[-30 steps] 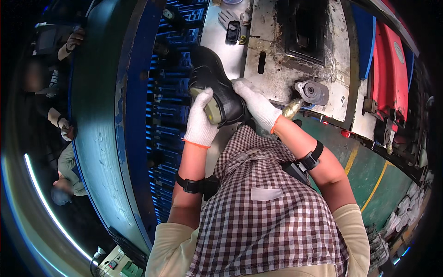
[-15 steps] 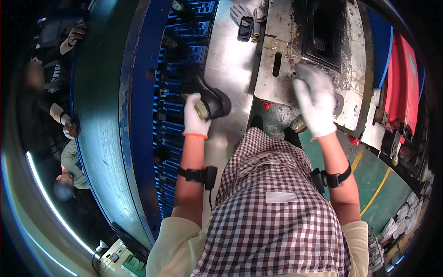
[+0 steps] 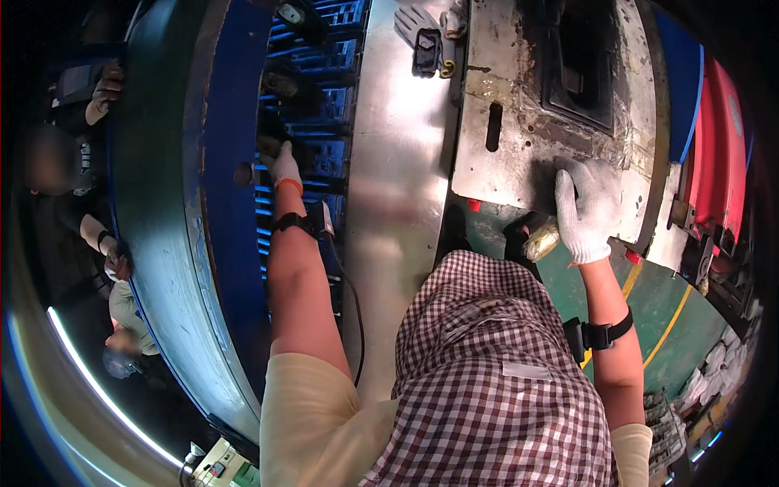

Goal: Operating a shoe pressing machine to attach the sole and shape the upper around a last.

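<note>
My left hand, in a white glove with an orange cuff, reaches into the blue slatted conveyor on the left. Its fingers are closed on a dark boot lying among the slats; shadow hides much of the boot. On the right, my gloved right hand rests palm down over the near edge of the worn metal plate. Its thumb stands apart from the other fingers, whose tips are partly hidden.
Another dark boot lies farther along the conveyor. Grey gloves and a black case sit on the steel ledge. A red machine part stands right. Two people are beyond the blue wall.
My left hand has carried the boot from above the steel ledge leftward and away, down into the conveyor. My right hand has come down onto the plate's edge, slightly right.
</note>
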Tool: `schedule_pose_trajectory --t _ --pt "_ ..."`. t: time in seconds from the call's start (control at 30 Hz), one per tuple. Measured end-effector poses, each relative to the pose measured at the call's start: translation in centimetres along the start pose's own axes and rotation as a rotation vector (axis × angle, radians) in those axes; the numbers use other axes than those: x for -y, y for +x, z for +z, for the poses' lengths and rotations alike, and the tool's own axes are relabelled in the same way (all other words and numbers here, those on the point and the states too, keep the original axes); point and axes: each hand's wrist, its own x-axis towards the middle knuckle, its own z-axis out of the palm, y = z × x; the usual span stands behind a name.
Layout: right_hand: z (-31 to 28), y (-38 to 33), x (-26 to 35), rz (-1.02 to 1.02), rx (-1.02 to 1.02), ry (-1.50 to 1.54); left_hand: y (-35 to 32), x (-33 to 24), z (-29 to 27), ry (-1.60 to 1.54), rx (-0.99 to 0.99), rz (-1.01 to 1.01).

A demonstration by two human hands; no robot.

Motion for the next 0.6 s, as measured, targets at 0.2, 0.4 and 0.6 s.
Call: schedule_pose_trajectory --t 0.2,0.4,0.6 --pt "0.3 -0.8 -1.0 0.048 -0.012 0.003 -10.1 -3.7 -2.3 -0.079 -0.07 -0.257" --pt "0.7 -0.6 -0.6 0.0 -0.014 0.012 -18.1 6.2 -18.3 0.86 -0.793 -0.812" --pt "0.7 -0.4 -0.8 -0.002 0.015 -0.01 -15.0 25.8 -28.8 -0.398 -0.384 -0.685"
